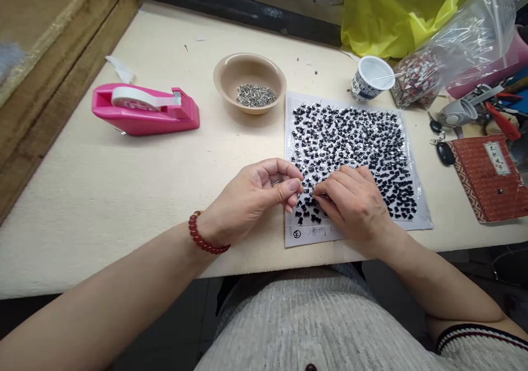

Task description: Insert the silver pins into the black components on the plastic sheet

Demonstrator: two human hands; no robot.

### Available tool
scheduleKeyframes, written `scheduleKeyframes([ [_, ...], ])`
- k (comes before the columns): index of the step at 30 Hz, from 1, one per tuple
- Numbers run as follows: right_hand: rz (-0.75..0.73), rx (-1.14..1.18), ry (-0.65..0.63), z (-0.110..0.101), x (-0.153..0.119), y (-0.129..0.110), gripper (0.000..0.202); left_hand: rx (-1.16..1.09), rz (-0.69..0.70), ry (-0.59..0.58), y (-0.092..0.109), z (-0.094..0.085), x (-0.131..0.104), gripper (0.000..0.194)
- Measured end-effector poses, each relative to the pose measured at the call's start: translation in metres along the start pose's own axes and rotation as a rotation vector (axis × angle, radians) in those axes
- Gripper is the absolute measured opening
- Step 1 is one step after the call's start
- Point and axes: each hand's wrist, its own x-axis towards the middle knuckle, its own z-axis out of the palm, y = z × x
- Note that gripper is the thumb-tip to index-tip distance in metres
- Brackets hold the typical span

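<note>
My left hand [251, 198], a bead bracelet [202, 236] at its wrist, is closed with the thumb against the fingers. A few small metal pins [275, 183] show inside its curl. Just to the right, my right hand [357, 203] pinches low over a white sheet [305, 239]; whatever sits between its fingertips is too small to tell. Many small black pieces [350, 134] cover the sheet in rough rows, some with thin metal pins sticking up. Behind my left hand stands a beige bowl [226, 82] with a heap of small metal pins [256, 95].
A pink tape dispenser [152, 115] lies left of the bowl. Past the sheet stand a patterned paper cup [365, 88], a clear bag of red and white bits [418, 77] and a yellow bag [396, 19]. A reddish pouch [490, 184] with keys lies right. Wooden boards [74, 68] border the left.
</note>
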Motion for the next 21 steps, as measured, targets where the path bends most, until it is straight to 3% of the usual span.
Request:
scheduleKeyframes([
  [5, 0.079, 0.229, 0.086, -0.01, -0.001, -0.003, 0.008, -0.003, -0.061, -0.073, 0.0, 0.0, -0.001, 0.02],
  [10, 0.05, 0.53, 0.126, -0.014, 0.005, -0.013, 0.003, 0.002, -0.112, -0.168, -0.001, -0.002, -0.002, 0.013],
  [18, 0.077, 0.622, 0.162, -0.016, 0.01, -0.015, 0.007, -0.001, -0.155, -0.211, 0.001, 0.0, -0.004, 0.014],
  [21, 0.137, 0.564, 0.208, -0.02, 0.006, -0.008, 0.01, -0.051, -0.106, -0.129, 0.0, 0.0, -0.003, 0.019],
])
